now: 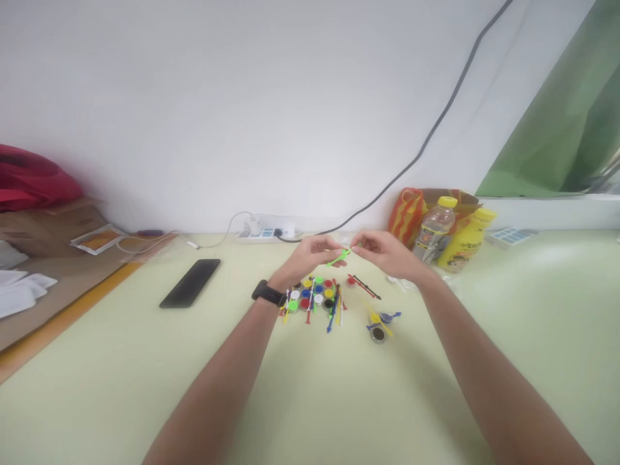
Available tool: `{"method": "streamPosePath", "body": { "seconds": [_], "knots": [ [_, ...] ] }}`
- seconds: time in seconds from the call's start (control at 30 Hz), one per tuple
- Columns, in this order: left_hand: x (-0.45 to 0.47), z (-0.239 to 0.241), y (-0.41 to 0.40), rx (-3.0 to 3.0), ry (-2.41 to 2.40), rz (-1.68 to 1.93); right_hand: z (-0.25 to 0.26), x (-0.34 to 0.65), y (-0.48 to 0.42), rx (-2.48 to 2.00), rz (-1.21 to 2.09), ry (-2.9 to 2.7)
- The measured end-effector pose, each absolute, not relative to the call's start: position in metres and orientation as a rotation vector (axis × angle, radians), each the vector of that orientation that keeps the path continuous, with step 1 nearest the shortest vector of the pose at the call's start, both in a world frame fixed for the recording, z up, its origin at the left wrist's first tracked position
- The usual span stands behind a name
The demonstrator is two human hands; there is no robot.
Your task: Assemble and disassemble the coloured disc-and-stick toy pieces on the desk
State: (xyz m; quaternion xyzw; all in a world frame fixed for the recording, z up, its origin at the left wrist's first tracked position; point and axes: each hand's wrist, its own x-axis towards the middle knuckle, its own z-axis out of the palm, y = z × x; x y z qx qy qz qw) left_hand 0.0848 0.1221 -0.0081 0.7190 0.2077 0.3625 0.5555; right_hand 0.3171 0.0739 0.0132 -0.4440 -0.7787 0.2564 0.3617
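Note:
My left hand (310, 255) and my right hand (385, 253) are raised together above the pale table (97, 374), both pinching a small green plastic piece (343, 256) between their fingertips. A black watch (268, 294) sits on my left wrist. Below the hands lies a cluster of small coloured round caps and thin coloured sticks (314, 297). To its right lie a red and black stick (364, 286) and a small pile with a yellow stick, blue pieces and a dark cap (380, 323).
A black phone (190, 282) lies on the table to the left. A white power strip (264, 231) with a grey cable stands at the wall. Two yellow-capped bottles (450, 236) and an orange bag (411, 213) stand at the right. Cardboard and papers (43, 258) lie far left.

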Motion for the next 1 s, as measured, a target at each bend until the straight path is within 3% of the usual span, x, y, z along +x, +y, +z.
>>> {"method": "streamPosePath", "body": {
  "seconds": [0.2, 0.47, 1.0],
  "knots": [
    [0.076, -0.011, 0.130, 1.677, 0.515, 0.900, 0.008, 0.313, 0.075, -1.139, 0.428, -1.871],
    [0.072, -0.014, 0.137, 1.643, 0.559, 0.972, 0.000, 0.300, 0.075, -1.196, 0.696, -1.736],
    [0.097, -0.025, 0.128, 1.610, 0.563, 0.944, 0.003, 0.303, 0.075, -1.140, 0.850, -1.882]
  ]
}}
